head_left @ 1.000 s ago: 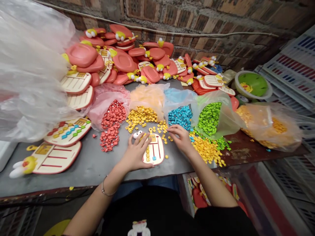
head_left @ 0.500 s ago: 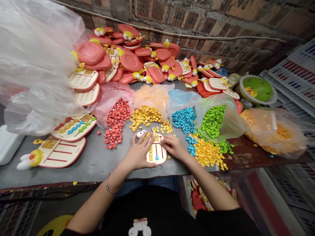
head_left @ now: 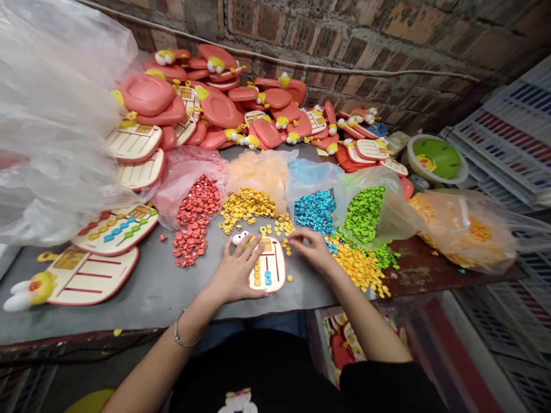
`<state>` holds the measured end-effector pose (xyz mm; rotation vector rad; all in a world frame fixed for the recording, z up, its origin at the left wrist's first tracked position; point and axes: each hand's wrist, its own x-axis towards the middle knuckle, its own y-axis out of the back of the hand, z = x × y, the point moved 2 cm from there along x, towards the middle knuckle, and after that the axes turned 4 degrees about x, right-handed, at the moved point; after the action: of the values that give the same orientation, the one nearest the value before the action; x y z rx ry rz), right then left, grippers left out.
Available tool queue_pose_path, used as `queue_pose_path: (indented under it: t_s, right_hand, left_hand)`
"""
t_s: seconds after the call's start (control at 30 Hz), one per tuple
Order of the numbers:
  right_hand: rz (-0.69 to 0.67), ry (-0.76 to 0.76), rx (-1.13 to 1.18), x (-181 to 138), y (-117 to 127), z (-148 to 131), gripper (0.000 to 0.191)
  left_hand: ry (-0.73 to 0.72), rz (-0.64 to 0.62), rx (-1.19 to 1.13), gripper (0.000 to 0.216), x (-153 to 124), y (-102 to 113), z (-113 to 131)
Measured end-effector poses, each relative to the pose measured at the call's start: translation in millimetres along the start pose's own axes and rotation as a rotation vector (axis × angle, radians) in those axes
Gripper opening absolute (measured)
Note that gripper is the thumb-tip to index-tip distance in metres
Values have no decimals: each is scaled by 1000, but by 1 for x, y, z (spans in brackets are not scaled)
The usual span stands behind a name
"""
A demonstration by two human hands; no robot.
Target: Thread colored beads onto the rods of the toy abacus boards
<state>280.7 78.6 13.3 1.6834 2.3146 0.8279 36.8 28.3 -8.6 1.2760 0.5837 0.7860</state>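
No words or numbers can be read on the toy abacus boards (head_left: pixel 81 276) or plastic crates (head_left: pixel 512 132).

Glossy plastic beads (head_left: pixel 315 211); rough brick wall (head_left: pixel 344 40); clear polythene sheeting (head_left: pixel 51 126) (thin, crinkled).

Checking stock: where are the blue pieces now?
In the head view, the blue pieces sit in a light-blue plastic bag, just beyond the right hand, between the yellow pieces and the green pieces.

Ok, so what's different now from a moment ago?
The right hand has lifted off the board and moved right, toward the yellow beads. The board now seems to have a second blue bead. The left hand stayed on the board, and the bag of blue beads stayed put.
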Motion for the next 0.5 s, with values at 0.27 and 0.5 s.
queue_pose_path:
  t_s: [0.27, 0.5]
  right_hand:
    - [146, 5, -692, 33, 15, 43, 20]
    - [197, 45, -648, 24, 14, 55, 23]
  left_hand:
    - [7, 10, 3, 112, 0, -1, 0]
    - [-8, 25, -7, 109, 0, 1, 0]
